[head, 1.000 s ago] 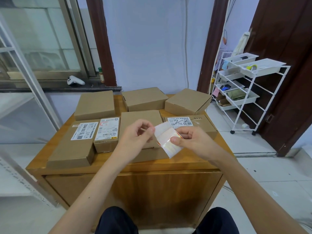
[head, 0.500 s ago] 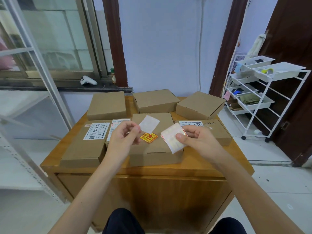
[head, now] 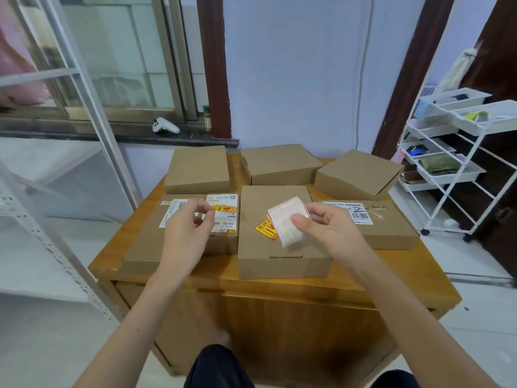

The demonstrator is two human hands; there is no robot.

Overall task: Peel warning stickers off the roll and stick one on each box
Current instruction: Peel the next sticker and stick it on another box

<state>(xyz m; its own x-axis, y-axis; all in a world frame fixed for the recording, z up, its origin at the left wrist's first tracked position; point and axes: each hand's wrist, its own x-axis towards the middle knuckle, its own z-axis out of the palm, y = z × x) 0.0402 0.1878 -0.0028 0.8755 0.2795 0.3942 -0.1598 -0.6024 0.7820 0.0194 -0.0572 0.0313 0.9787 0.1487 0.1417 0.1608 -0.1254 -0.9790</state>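
Seven brown cardboard boxes sit on a wooden cabinet (head: 279, 288). On the front middle box (head: 282, 259) lies a yellow and red warning sticker (head: 264, 228). Above that box my right hand (head: 327, 229) pinches the white sticker roll (head: 286, 219), flattened like a strip. My left hand (head: 186, 229) pinches another yellow warning sticker (head: 224, 209) by its left edge, over the small box with a white shipping label (head: 223, 224). Whether it touches the label, I cannot tell. Plain boxes stand at the back left (head: 197, 169), back middle (head: 279, 163) and back right (head: 358, 173).
A flat labelled box (head: 145, 245) lies at the front left, another labelled box (head: 389, 231) at the front right. A white wheeled cart (head: 450, 166) stands right of the cabinet, a metal shelf frame (head: 56, 228) to the left. A white controller (head: 165, 126) rests on the windowsill.
My left hand has carried the peeled sticker leftward from the middle box to the small labelled box. My right hand keeps the sticker roll over the middle box.
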